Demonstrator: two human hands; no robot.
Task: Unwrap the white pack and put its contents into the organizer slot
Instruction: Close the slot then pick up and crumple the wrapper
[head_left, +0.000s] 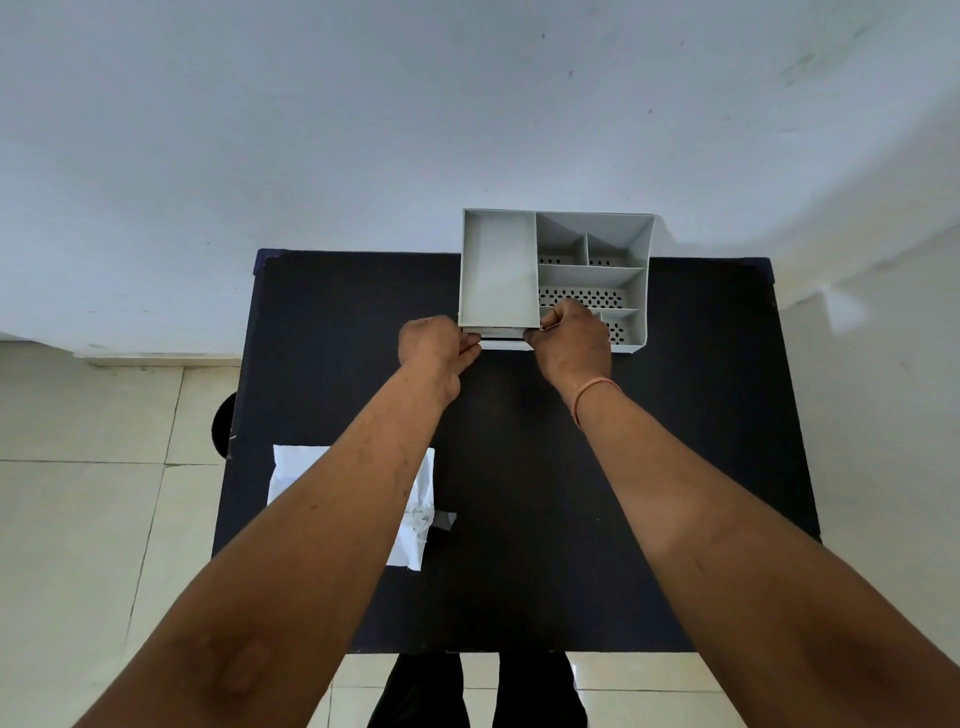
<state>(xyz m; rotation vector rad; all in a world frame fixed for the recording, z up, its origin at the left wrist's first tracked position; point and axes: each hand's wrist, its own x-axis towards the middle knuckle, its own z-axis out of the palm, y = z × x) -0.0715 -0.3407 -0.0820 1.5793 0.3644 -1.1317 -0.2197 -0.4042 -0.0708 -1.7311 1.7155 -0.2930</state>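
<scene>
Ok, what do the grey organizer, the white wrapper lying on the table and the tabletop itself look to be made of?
The organizer looks like moulded plastic, matte light grey: thin even walls and a perforated floor. The white wrapper seems thin plastic film or paper; it is creased and lies limp, and the picture leaves open which. The tabletop is matte black, with a faint fine texture, possibly laminate or a cloth cover.

Grey organizer (498, 270) with dotted perforations, white wrapper (415, 514), black table (675, 415).
</scene>
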